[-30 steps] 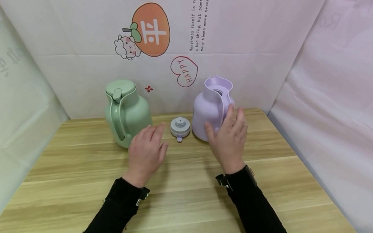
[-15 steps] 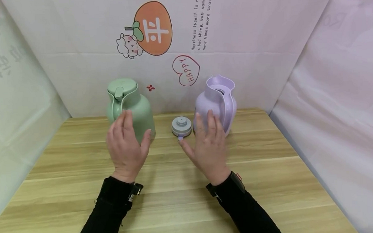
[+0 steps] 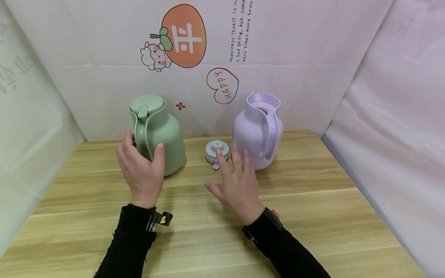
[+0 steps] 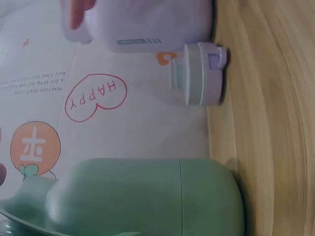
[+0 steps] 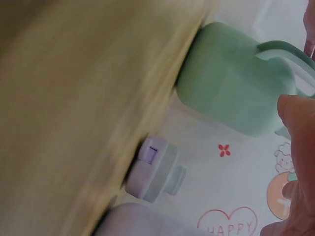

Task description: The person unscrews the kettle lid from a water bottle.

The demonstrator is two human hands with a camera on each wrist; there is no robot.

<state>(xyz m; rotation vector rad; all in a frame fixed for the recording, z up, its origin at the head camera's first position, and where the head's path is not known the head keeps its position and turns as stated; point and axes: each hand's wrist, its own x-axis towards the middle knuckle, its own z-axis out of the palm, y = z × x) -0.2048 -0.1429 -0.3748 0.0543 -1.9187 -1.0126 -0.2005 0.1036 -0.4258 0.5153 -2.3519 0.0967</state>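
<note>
Two jugs stood upright: green jug (image 3: 168, 143) at nine o'clock, purple jug (image 3: 247, 132) at three, grey lid (image 3: 215, 145) between. I watched left hand (image 3: 142, 174) at eight, thumb and fingers parted beside green jug; touch I couldn't tell. Right hand (image 3: 240, 185) at five, fingers spread, held nothing.

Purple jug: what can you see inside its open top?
Inside the purple jug's flared collar, part of a round opening shows. Below that, the collar and viewing angle hide the interior, so I can't tell whether it holds anything.
</note>
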